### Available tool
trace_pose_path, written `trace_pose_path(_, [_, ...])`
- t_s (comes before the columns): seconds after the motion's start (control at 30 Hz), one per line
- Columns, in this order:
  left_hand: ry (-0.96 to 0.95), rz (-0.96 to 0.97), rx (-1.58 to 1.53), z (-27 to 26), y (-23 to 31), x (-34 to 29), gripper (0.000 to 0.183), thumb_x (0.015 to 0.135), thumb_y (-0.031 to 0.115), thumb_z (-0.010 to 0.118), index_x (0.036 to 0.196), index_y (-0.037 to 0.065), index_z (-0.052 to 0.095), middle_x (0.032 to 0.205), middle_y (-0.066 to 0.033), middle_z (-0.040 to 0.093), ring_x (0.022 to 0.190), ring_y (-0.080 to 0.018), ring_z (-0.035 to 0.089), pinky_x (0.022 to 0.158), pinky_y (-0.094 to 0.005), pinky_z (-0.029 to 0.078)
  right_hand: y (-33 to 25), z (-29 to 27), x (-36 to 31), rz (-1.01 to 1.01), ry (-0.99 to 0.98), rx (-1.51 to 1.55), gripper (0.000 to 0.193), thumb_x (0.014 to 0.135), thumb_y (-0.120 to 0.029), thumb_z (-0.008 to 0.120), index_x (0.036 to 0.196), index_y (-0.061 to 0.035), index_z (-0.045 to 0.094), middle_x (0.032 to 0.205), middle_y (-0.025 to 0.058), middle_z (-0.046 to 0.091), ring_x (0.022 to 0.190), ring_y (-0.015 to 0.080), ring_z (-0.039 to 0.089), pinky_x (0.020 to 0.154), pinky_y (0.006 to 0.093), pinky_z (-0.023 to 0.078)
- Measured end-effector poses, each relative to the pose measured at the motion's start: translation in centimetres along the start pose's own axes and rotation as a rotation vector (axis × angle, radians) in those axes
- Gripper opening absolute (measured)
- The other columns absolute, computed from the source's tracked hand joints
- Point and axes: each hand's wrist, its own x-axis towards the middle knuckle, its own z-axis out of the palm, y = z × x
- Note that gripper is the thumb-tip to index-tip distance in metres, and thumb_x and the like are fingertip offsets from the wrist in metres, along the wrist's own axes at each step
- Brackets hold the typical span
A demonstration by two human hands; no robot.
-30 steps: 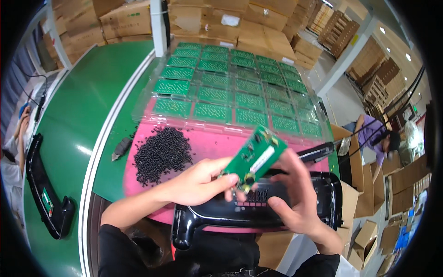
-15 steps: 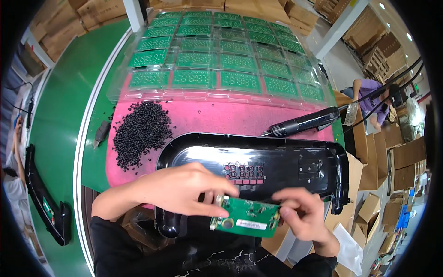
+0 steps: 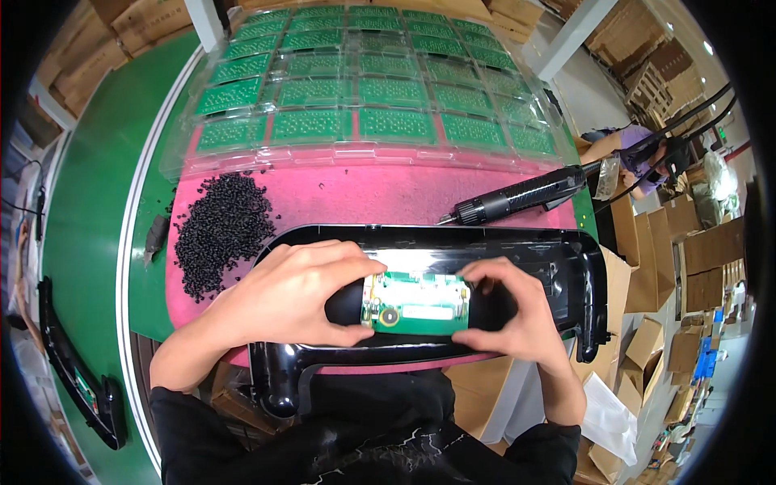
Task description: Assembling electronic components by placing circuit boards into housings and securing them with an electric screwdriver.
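Between my two hands is a green circuit board (image 3: 424, 327), level, its component side up, over the middle of a black plastic housing (image 3: 517, 242). My left hand (image 3: 303, 295) grips the board's left end, thumb at the near corner and fingers at the far one. At the right end my right hand (image 3: 517, 311) pinches it the same way. The board covers the digit-shaped cutouts in the housing; whether it touches the housing floor I cannot tell. Glare hides part of its upper face.
Small black screws (image 3: 226, 230) lie heaped on the pink mat (image 3: 356, 194). A black electric screwdriver (image 3: 517, 198) rests behind the housing. Clear trays (image 3: 271, 149) of green boards stand at the back. Another black housing (image 3: 73, 380) lies far left. A person (image 3: 638, 158) works at right.
The board has moved away from my body, over the housing's cutouts, and turned level. My right hand now grips its end with thumb and fingers. The whole view has shifted slightly.
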Motion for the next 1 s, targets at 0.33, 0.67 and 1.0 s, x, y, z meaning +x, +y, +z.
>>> trace_pose_path(0.33, [-0.073, -0.136, 0.139, 0.3, 0.5, 0.1, 0.058, 0.064, 0.024, 0.083, 0.115, 0.005, 0.061, 0.110, -0.0065, 0.057, 0.087, -0.0263, 0.065, 0.064, -0.0355, 0.052, 0.8, 0.9, 1.0, -0.032, 0.035, -0.093, 0.057, 0.061, -0.008, 0.084, 0.112, -0.0024, 0.060, 0.116, 0.0122, 0.059, 0.105, 0.0312, 0.056, 0.091, 0.0397, 0.046])
trace_pose_path(0.67, [-0.067, -0.112, 0.138, 0.4, 0.3, 0.0, 0.058, 0.064, 0.022, 0.083, 0.114, 0.004, 0.060, 0.109, -0.0083, 0.055, 0.087, -0.0271, 0.064, 0.066, -0.0363, 0.053, 0.9, 1.2, 1.1, -0.047, 0.034, -0.128, 0.057, 0.061, -0.007, 0.083, 0.112, -0.0014, 0.060, 0.114, 0.0132, 0.058, 0.104, 0.0320, 0.056, 0.091, 0.0398, 0.045])
trace_pose_path(1.0, [-0.064, -0.099, 0.152, -0.2, -0.1, -1.1, 0.058, 0.068, 0.024, 0.082, 0.116, 0.003, 0.058, 0.111, -0.0083, 0.054, 0.096, -0.0253, 0.062, 0.069, -0.0342, 0.055, 0.3, 1.7, 1.4, -0.018, 0.026, -0.187, 0.058, 0.060, -0.008, 0.084, 0.113, -0.0020, 0.061, 0.114, 0.0134, 0.058, 0.104, 0.0321, 0.056, 0.092, 0.0398, 0.046])
